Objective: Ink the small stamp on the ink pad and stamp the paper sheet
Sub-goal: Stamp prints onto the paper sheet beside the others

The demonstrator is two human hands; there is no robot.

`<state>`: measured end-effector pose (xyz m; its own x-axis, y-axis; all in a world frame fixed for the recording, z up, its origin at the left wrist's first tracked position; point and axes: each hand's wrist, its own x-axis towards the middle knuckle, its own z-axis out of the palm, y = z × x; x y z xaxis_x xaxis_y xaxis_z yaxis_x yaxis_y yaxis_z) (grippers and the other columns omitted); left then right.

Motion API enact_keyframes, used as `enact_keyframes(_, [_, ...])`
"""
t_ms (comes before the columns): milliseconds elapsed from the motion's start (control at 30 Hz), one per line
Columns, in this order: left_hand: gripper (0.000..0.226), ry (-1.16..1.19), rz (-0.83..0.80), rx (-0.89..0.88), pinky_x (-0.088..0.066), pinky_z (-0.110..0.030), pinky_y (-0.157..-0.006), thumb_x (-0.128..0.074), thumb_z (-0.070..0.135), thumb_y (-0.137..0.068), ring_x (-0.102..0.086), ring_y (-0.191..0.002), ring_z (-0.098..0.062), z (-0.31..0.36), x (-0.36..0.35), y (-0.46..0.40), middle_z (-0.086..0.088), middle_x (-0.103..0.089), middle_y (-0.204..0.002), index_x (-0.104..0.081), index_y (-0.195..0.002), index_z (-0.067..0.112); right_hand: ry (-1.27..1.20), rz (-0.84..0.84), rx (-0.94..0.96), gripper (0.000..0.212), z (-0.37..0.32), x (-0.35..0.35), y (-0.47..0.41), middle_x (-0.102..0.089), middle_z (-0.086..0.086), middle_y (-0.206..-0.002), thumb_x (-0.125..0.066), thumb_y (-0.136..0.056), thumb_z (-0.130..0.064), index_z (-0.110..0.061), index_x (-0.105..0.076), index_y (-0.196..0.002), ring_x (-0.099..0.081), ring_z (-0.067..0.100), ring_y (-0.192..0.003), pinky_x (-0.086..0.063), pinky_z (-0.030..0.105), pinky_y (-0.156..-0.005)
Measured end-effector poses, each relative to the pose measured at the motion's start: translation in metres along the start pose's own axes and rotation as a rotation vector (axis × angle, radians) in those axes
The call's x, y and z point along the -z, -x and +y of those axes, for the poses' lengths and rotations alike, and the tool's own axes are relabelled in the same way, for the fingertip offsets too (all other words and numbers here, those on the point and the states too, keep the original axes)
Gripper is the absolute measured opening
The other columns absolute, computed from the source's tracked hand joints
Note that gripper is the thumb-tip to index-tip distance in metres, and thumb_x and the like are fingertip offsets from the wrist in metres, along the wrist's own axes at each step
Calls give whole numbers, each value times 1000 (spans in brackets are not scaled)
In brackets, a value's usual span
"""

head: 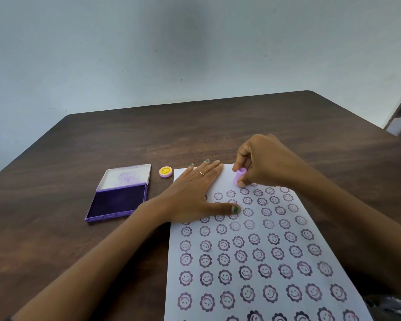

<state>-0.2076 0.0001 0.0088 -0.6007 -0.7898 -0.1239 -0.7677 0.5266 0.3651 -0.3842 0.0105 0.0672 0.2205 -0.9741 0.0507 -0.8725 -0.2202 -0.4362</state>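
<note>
Head camera looked down on a dark wooden table [218, 126] with the paper sheet [259, 251] as the landmark for everything else. The sheet was almost filled with rows of purple smiling-flower prints; only a bare white band was left along its far edge.

The right hand [264, 163] pinched the small lilac stamp [239, 179] between thumb and fingertips, over the far part of the sheet, just beyond the farthest row of prints. The stamp looked tilted, and whether its face was touching the paper could not be told. The left hand [195, 193] lay flat with fingers together and thumb spread, palm down on the sheet's far left corner, pinning it to the table.

The ink pad [117, 202] sat open to the left of the sheet, well apart from it, its lid [125, 177] folded back and the dark violet pad exposed. A small round cap [165, 171] with a yellow smiling face lay just off the sheet's far left corner, between the pad and the paper.

The step in hand appeared to be stamping, in the last free strip. The next move would likely call for setting the stamp square and pressing straight down, lifting without sliding, then crossing to the pad for fresh ink while the left hand held the sheet still.
</note>
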Motion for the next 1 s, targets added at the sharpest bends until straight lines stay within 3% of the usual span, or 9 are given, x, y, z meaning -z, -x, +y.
enact_keyframes(333, [106, -2, 11, -9, 6, -30, -116, -38, 76, -66, 5, -144, -6, 2, 1, 2, 7, 1, -160, -2, -150, 23, 20, -6, -36, 25, -5, 1, 2, -71, 2, -80, -84, -58, -14, -14, -72, -79, -64, 14, -75, -55, 31, -75])
enact_keyframes(467, [99, -12, 14, -1, 5, -33, -118, -44, 71, -74, 5, -145, -7, 2, 1, 2, 7, 1, -160, -3, -150, 22, 71, -11, -20, 21, -9, -2, 1, -65, 0, -75, -83, -60, -13, -14, -71, -76, -61, 14, -73, -49, 27, -67])
enact_keyframes(567, [97, -15, 13, 0, 5, -33, -118, -47, 67, -77, 5, -145, -7, 4, 1, 2, 7, 1, -160, -3, -150, 22, 65, -5, -42, 21, -9, -1, 1, -65, -2, -74, -83, -59, -13, -15, -71, -76, -62, 14, -73, -51, 29, -70])
enact_keyframes(1000, [99, -15, 32, -7, 6, -31, -116, -45, 70, -75, 4, -145, -7, 1, 0, 0, 7, 0, -160, -3, -150, 22, 90, -14, -50, 20, -11, -3, -1, -71, 5, -87, -83, -61, -13, -14, -69, -75, -63, 17, -79, -51, 30, -72])
